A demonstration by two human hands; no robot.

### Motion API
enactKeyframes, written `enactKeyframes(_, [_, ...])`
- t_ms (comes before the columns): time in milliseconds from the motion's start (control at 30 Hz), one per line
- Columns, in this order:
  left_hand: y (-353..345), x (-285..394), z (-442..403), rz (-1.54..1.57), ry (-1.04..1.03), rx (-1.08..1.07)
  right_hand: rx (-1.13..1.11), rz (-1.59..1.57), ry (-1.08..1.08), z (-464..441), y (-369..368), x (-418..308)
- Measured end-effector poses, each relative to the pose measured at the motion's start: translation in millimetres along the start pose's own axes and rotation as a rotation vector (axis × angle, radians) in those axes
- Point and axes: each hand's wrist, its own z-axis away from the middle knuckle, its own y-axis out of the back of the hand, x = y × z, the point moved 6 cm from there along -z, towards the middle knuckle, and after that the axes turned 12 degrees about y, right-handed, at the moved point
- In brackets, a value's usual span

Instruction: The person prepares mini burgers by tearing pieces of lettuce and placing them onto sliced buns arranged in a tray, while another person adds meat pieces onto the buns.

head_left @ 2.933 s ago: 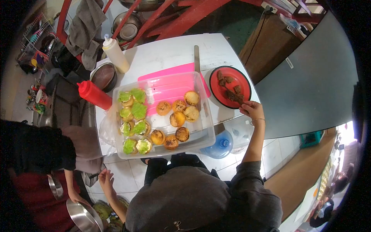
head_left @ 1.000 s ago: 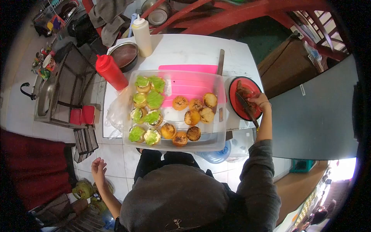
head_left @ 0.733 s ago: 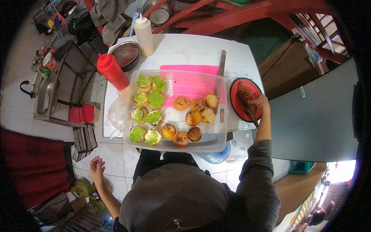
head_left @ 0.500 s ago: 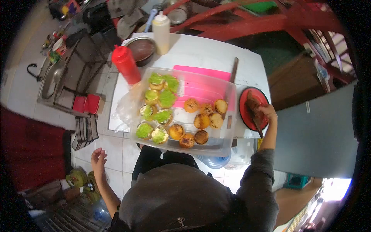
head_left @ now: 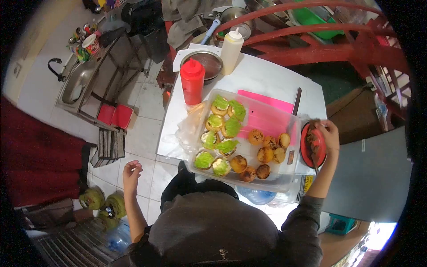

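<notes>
My right hand is over a red plate with a black rim, its fingers closed at the upper end of some dark brown meat. A thin utensil sticks out from the plate toward me. Left of it, a clear plastic tub holds bun halves topped with green lettuce on one side and toasted bun halves on the other. My left hand hangs beside the table, holding nothing, its fingers loosely bent and apart.
On the white table stand a red squeeze bottle, a white squeeze bottle and a metal bowl. A pink board lies partly under the tub, near a dark-handled knife. A sink is far left.
The view has shifted, so the table appears further right. My right hand has moved from the meat's middle toward its far end. My left hand still hangs free.
</notes>
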Motion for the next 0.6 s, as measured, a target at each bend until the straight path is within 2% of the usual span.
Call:
enactKeyframes(67, [1.3, 11.1, -18.1, -0.002, -0.032, -0.045, -0.098, -0.181, 0.063, -9.5, -64.2, -25.6])
enactKeyframes(133, [3.3, 22.4, -31.8, 0.034, -0.045, -0.098, -0.249, -0.122, 0.0, -13.0, -128.0, -48.9])
enactKeyframes(200, [4.7, 26.8, -47.8, 0.039, -0.059, -0.132, -0.33, -0.054, 0.052, -20.4, -188.8, -54.2])
enactKeyframes(267, [5.8, 34.7, -54.2, 0.037, -0.071, -0.149, -0.322, -0.059, 0.153, -29.8, -241.8, -38.9])
enactKeyframes(300, [7.6, 35.2, -58.8, 0.046, -0.08, -0.165, -0.316, -0.034, 0.131, -32.5, -260.1, -39.0])
enactKeyframes(433, [17.5, 36.5, -70.6, 0.021, -0.074, -0.17, -0.312, 0.075, 0.084, -39.3, -299.4, -33.1])
enactKeyframes(600, [32.2, 31.6, -88.1, -0.017, -0.066, -0.191, -0.326, 0.094, 0.015, -45.5, -303.7, -27.9])
